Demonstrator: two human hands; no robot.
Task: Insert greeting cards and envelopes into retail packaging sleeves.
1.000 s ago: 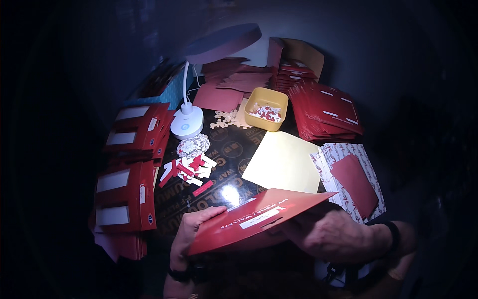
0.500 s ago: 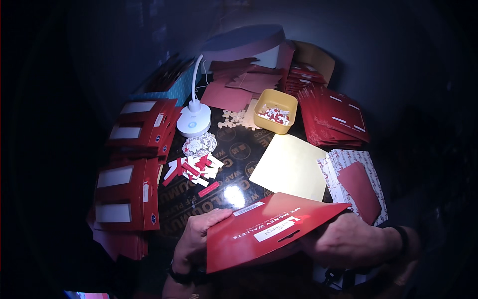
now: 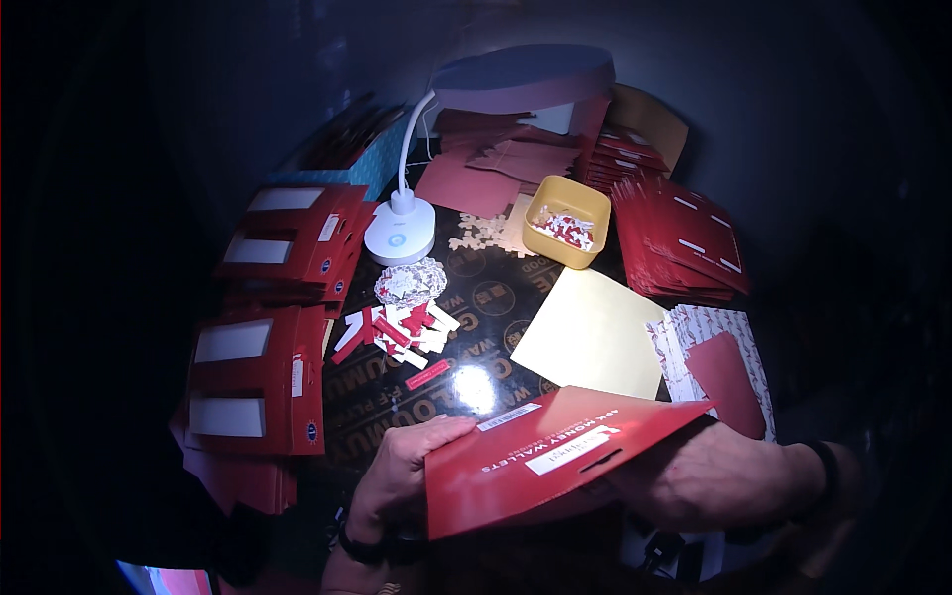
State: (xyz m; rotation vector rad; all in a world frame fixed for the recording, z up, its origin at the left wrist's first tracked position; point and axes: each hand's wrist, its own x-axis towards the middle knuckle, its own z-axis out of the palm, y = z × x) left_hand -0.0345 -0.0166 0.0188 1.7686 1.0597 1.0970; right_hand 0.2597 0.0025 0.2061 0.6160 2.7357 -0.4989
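Note:
A flat red cardboard packet (image 3: 555, 466) with a white label, a barcode sticker and a hang slot is tilted over the near side of the table. My left hand (image 3: 412, 458) grips its left edge, thumb on the upper face and the other fingers partly hidden. From the right, my right hand (image 3: 689, 466) reaches behind or into the packet, so its fingers are covered; I cannot tell whether they hold anything. Just beyond the packet lies a pale yellow sheet (image 3: 590, 332). To the right, a small red envelope (image 3: 729, 382) rests on patterned white envelopes (image 3: 709, 322).
Red window packets (image 3: 243, 347) are stacked on the left, more red packets (image 3: 684, 238) on the right. A white lamp (image 3: 400, 228) stands behind a patterned bundle (image 3: 410, 282) and loose red and white strips (image 3: 407, 335). A yellow bin (image 3: 542, 243) holds small pieces.
My right hand has pushed farther behind or into the packet, and its knuckles have gone out of sight. My left hand keeps its grip. The whole view has shifted slightly.

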